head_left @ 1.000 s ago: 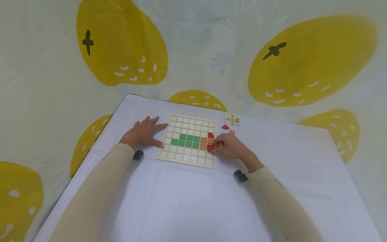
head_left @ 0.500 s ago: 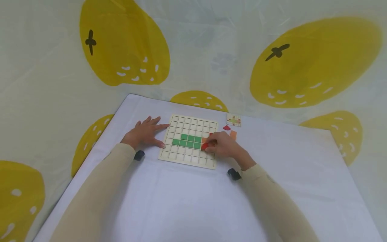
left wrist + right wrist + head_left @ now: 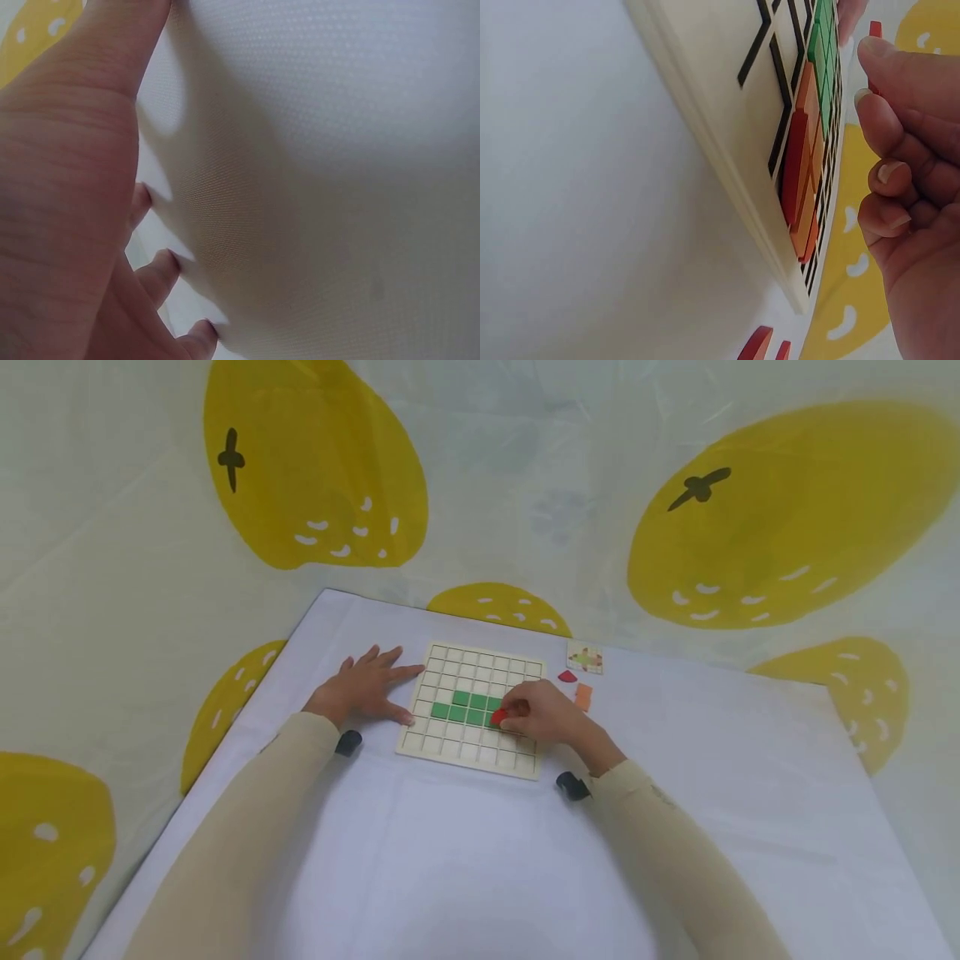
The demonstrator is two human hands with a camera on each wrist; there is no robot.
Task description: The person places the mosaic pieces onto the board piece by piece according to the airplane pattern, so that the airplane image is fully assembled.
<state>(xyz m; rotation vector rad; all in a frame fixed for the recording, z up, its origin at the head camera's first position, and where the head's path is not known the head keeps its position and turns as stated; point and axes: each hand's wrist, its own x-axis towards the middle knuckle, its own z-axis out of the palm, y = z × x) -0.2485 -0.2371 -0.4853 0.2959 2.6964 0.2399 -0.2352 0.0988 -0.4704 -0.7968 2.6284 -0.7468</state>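
Observation:
A pale wooden grid board (image 3: 457, 748) lies on the table, with several green square tiles (image 3: 459, 715) across its middle cells. My left hand (image 3: 363, 689) rests with spread fingers at the board's left side, thumb and index finger touching its edge. Over the right half of the board, my right hand (image 3: 546, 714) pinches a red tile (image 3: 499, 717) between thumb and index finger. The right wrist view shows that tile raised above the board. There, another red tile (image 3: 795, 169) sits on the board beside orange tiles (image 3: 815, 161); in the head view my right hand hides them.
Right of the board lie a red quarter-round tile (image 3: 567, 677) and orange tiles (image 3: 582, 697). Behind them is a small pattern card (image 3: 584, 657). A white cloth covers the table (image 3: 450, 860), and a lemon-print sheet (image 3: 480, 485) hangs behind it.
My right hand has moved left from the board's right edge, carrying the red tile toward the green tiles. Loose orange tiles have come into fuller view. My left hand stays at the board's edge.

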